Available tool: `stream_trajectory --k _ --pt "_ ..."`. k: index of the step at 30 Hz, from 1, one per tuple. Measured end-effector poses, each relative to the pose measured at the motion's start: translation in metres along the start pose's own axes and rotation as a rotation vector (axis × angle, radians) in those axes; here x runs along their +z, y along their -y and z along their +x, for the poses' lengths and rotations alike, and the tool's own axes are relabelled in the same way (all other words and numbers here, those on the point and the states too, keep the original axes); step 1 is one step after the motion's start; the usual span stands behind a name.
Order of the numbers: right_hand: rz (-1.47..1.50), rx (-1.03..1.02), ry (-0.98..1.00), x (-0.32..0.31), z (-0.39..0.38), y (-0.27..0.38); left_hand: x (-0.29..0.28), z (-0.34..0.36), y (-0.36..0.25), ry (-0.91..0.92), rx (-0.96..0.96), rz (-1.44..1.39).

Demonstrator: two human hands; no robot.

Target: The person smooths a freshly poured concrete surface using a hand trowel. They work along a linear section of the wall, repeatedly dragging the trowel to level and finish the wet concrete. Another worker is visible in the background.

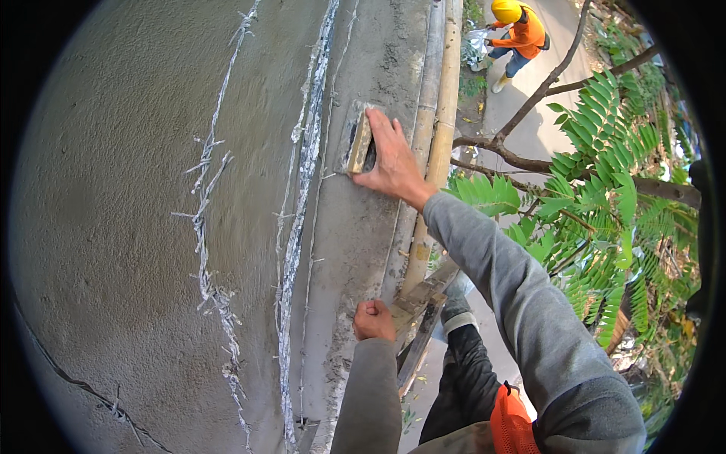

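My right hand [389, 159] is closed round the wooden grip of a trowel or float [357, 151], which lies against a grey concrete ledge [352, 227]. Lower down, my left hand [373, 321] is curled at the ledge's edge beside a wooden board; whatever its fingers hold is hidden. Barbed wire and silvery grey strands [310, 151] run lengthwise along the concrete to the left of my right hand, with another twisted barbed strand [200, 219] farther left on the rough grey surface [113, 189].
Bamboo poles [443, 98] run along the ledge. Branches [518, 159] and leaves [590, 121] crowd the right. My boot [457, 306] shows near wooden planks [423, 291]. Far below on a path [495, 113], a person [522, 34] in yellow helmet and orange top holds something pale.
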State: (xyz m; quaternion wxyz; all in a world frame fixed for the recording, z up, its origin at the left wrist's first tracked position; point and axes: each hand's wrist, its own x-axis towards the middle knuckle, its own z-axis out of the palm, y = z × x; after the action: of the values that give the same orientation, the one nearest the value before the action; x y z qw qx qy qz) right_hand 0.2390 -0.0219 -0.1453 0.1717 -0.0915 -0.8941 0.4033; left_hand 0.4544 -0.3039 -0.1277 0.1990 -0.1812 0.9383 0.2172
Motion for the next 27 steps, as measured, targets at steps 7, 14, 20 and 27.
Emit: stream_trajectory --k 7,14,20,27 --pt "0.028 -0.135 0.399 0.007 -0.086 0.045 -0.004 -0.001 -0.007 0.030 -0.036 -0.041" --pt "-0.033 0.063 -0.012 -0.022 0.053 -0.039 -0.001 0.001 -0.001 0.014 -0.029 -0.028" --pt "0.106 -0.113 0.250 0.012 -0.069 0.042 -0.005 -0.001 -0.007 0.026 -0.029 -0.038" --pt "0.088 0.107 0.017 0.006 -0.008 -0.004 -0.003 0.003 -0.001 0.033 -0.033 -0.033"
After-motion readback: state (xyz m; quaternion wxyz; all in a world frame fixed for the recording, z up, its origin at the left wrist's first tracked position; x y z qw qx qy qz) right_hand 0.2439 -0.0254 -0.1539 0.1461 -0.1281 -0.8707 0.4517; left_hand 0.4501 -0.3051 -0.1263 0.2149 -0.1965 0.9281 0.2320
